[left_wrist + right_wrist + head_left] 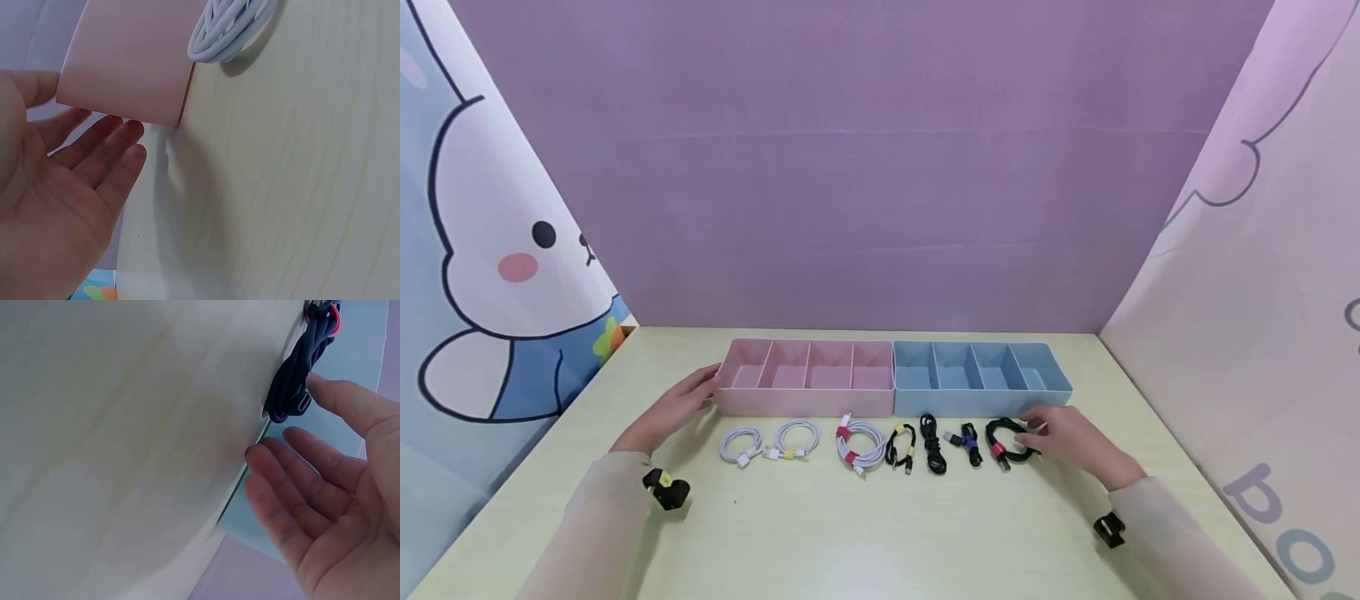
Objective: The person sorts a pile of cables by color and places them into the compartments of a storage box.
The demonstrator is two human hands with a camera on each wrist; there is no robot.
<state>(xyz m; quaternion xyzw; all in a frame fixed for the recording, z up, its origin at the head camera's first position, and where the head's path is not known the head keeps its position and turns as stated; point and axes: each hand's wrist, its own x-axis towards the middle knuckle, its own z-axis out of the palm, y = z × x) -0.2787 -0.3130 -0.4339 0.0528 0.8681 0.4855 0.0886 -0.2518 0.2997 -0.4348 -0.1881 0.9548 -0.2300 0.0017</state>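
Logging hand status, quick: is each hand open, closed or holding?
Left hand: open, at the pink box.
Right hand: open, beside the rightmost black cable.

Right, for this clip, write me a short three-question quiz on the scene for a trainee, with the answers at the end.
1. How many compartments does the pink box have?
2. True or false: in the head view, the blue box stands to the right of the pink box.
3. Which is nearest the right grip?
A) white cable with red ties
B) black cable with a red tie
C) black cable with a yellow tie

Key: 1. Four. 2. True. 3. B.
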